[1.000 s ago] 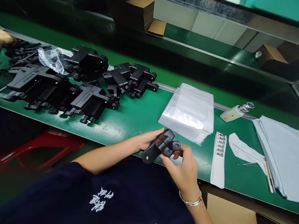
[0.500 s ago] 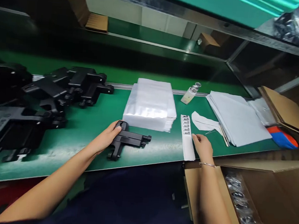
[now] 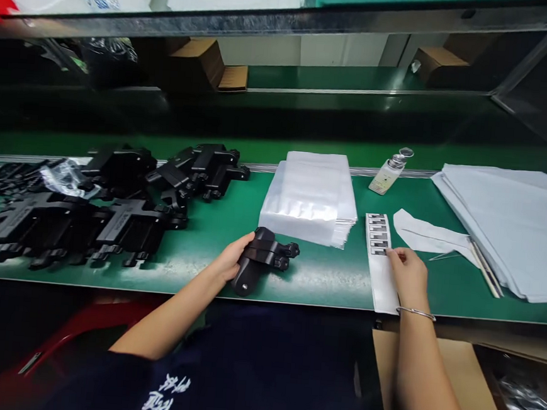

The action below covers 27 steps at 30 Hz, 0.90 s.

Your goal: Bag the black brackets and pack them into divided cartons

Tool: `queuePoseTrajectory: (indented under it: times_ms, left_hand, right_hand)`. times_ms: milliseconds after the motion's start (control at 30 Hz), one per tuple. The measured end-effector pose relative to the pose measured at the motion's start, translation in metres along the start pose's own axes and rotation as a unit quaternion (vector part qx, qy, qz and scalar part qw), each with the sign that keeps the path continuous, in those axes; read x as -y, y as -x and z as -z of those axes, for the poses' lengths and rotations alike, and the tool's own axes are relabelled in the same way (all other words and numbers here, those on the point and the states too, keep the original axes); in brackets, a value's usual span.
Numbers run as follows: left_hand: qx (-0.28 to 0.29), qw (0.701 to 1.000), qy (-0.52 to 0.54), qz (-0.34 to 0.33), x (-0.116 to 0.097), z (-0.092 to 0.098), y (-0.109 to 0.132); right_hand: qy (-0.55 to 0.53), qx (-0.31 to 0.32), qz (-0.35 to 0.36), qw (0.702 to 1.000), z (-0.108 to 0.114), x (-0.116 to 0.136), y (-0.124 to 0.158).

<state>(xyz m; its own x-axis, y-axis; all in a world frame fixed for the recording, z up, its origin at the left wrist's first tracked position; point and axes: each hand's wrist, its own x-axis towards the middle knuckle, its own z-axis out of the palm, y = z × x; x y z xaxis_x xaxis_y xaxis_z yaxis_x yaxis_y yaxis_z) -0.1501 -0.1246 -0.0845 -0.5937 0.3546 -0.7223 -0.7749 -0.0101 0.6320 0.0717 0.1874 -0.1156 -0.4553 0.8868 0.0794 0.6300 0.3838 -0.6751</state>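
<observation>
My left hand (image 3: 232, 257) is closed round the near end of a black plastic bracket-like part (image 3: 265, 250), which is turned on its side above the green bench. Two knobs stick out at the part's right end. At the right, my right hand (image 3: 408, 272) pinches at the edge of a black-and-white sticker on a white sticker sheet (image 3: 383, 289). The sheet lies on the bench, its printed stickers in a column at the far end. Between my hands and farther back lies a stack of clear plastic bags (image 3: 309, 195).
Several similar black parts (image 3: 124, 228) are heaped at the left. A small bottle (image 3: 387, 175) stands behind the sheet. To the right lie a white paper scrap (image 3: 427, 233), a pen-like stick (image 3: 486, 269) and white sheets (image 3: 513, 230). An open cardboard box (image 3: 459, 377) sits below the bench edge.
The black part has been turned over in my left hand, so its rounded end now faces me. My right fingers have moved onto the stickers. The view has swung left.
</observation>
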Motion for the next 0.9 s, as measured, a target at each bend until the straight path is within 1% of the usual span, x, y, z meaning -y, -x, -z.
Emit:
queuePoseTrajectory:
  times_ms: [67, 133, 200, 267, 333, 400, 500, 567, 600, 633, 667, 700, 733, 767, 800, 833, 867, 900]
  left_hand:
    - [0.006, 1.0, -0.003, 0.012, 0.001, -0.001, 0.0]
    - [0.002, 1.0, -0.028, 0.002, 0.003, 0.0, -0.002]
    - [0.004, 0.996, -0.075, -0.056, 0.005, 0.002, -0.005]
    - [0.026, 0.981, -0.132, -0.141, 0.007, 0.002, -0.008]
    - [0.054, 0.96, -0.188, -0.202, 0.008, 0.002, -0.011]
    - [0.068, 0.943, -0.24, -0.221, 0.01, 0.001, -0.013]
    - [0.06, 0.919, -0.305, -0.244, 0.013, 0.0, -0.017]
    - [0.043, 0.898, -0.346, -0.267, 0.014, 0.002, -0.018]
    - [0.028, 0.885, -0.371, -0.281, 0.014, 0.003, -0.018]
    - [0.006, 0.865, -0.4, -0.303, 0.013, 0.003, -0.017]
    - [-0.021, 0.837, -0.431, -0.336, 0.012, 0.002, -0.013]
    - [-0.048, 0.801, -0.462, -0.379, 0.01, -0.002, -0.008]
    - [-0.068, 0.76, -0.487, -0.424, 0.009, -0.008, -0.002]
    - [-0.07, 0.724, -0.506, -0.463, 0.01, -0.018, 0.005]
    - [-0.047, 0.704, -0.518, -0.484, 0.011, -0.031, 0.013]
    - [0.001, 0.7, -0.524, -0.485, 0.015, -0.049, 0.02]
    - [0.07, 0.712, -0.525, -0.462, 0.021, -0.069, 0.025]
    - [0.152, 0.73, -0.521, -0.415, 0.029, -0.091, 0.027]
  right_hand:
    - [-0.084, -0.05, 0.011, 0.995, 0.0, -0.007, 0.004]
    - [-0.16, -0.07, 0.021, 0.984, 0.0, -0.011, 0.008]
    - [-0.246, -0.035, 0.026, 0.968, 0.001, -0.014, 0.01]
    - [-0.315, 0.015, 0.019, 0.949, 0.001, -0.016, 0.01]
    - [-0.345, 0.038, 0.011, 0.938, 0.001, -0.019, 0.009]
    - [-0.344, 0.029, 0.008, 0.939, 0.0, -0.021, 0.008]
    - [-0.33, 0.015, 0.003, 0.944, 0.001, -0.021, 0.008]
    - [-0.33, 0.016, 0.003, 0.944, 0.002, -0.02, 0.008]
    - [-0.332, 0.018, 0.004, 0.943, 0.003, -0.02, 0.008]
    - [-0.335, 0.023, 0.006, 0.942, 0.003, -0.02, 0.009]
    - [-0.337, 0.027, 0.007, 0.941, 0.004, -0.02, 0.009]
    - [-0.34, 0.031, 0.007, 0.94, 0.005, -0.02, 0.009]
    - [-0.342, 0.031, 0.007, 0.939, 0.005, -0.021, 0.009]
    - [-0.346, 0.029, 0.006, 0.938, 0.005, -0.02, 0.009]
    - [-0.352, 0.028, 0.005, 0.936, 0.005, -0.02, 0.01]
    - [-0.359, 0.028, 0.003, 0.933, 0.005, -0.019, 0.01]
    - [-0.367, 0.03, 0.001, 0.93, 0.004, -0.017, 0.011]
    - [-0.375, 0.033, 0.0, 0.926, 0.003, -0.015, 0.012]
